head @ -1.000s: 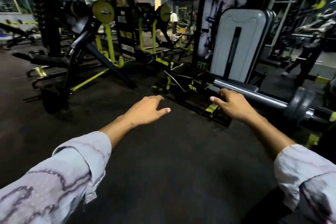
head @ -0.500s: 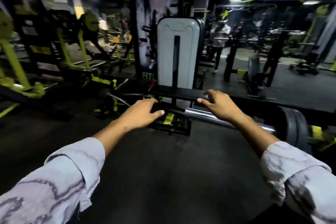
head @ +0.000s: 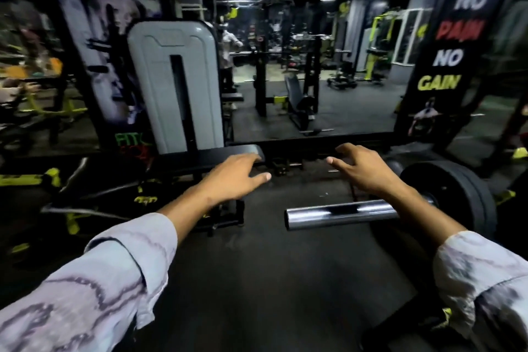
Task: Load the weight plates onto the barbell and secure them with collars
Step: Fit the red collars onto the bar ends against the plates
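A chrome barbell sleeve (head: 340, 214) points left at lower centre, its end bare. Two black weight plates (head: 457, 197) sit on it at the right, partly behind my right forearm. My right hand (head: 368, 168) hovers above and beyond the sleeve, fingers spread, holding nothing. My left hand (head: 237, 177) is stretched out to the left of the sleeve's end, palm down, fingers apart and empty. No collar is visible.
A grey weight-stack machine (head: 175, 86) with a black bench pad (head: 228, 156) stands just beyond my hands. A black "No pain no gain" banner (head: 448, 57) rises at the right. Racks (head: 285, 66), benches and a person are farther back. Dark rubber floor (head: 257, 280) lies below.
The view has swung right, so the barbell sleeve now lies below my right hand instead of beyond it. Both hands stay outstretched and empty; my right fingers have spread wider.
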